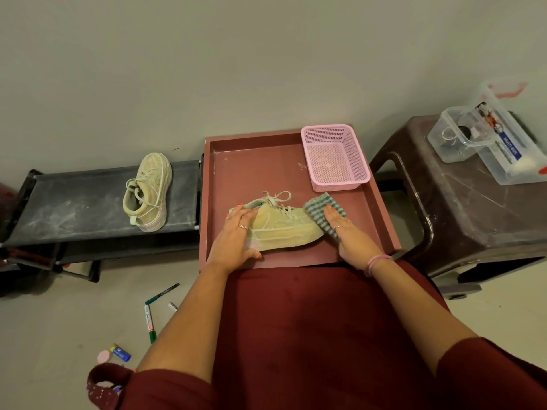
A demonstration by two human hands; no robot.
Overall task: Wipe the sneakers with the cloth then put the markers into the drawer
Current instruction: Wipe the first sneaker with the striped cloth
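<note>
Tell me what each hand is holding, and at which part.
The left hand rests on the heel end of the sneaker. The right hand presses the cloth flat onto the toe end.

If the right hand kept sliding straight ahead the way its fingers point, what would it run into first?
Probably the pink basket. The right hand presses the cloth on the sneaker's toe, fingers aimed up-left toward the basket's near wall; only bare drawer floor seems to lie between them.
</note>
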